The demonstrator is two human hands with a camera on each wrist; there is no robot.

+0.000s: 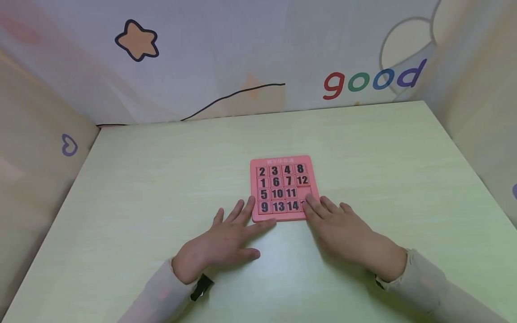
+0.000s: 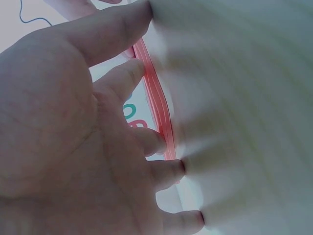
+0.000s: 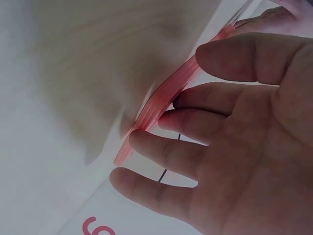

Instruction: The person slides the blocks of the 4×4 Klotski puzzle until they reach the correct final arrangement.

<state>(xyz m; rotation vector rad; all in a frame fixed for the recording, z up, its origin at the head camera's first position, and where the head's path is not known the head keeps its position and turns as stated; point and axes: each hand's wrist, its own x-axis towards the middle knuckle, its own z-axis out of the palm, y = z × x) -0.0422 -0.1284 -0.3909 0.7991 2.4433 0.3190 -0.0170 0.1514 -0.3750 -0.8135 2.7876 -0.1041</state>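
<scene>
A flat pink sliding number puzzle (image 1: pixel 284 217) lies on the table in the head view, with black numbers on square tiles. Its one vacant slot sits in the third row at the right, under the 12. Fingers of my right hand (image 1: pixel 343 229) reach over the lower right corner and partly cover the tile right of 14. My left hand (image 1: pixel 224 242) lies spread at the lower left corner, fingertips touching the frame's left and near edges. Both wrist views show the puzzle's pink edge (image 2: pixel 159 100) side-on, beyond straight fingers of the left hand and of the right hand (image 3: pixel 234 142).
The pale green table (image 1: pixel 161 179) extends around the puzzle on all sides. Behind it stands a printed cloth wall (image 1: pixel 226 54) with a star and the word good. Cloth panels also rise at left and right. A black strap piece (image 1: pixel 202 287) hangs at the left wrist.
</scene>
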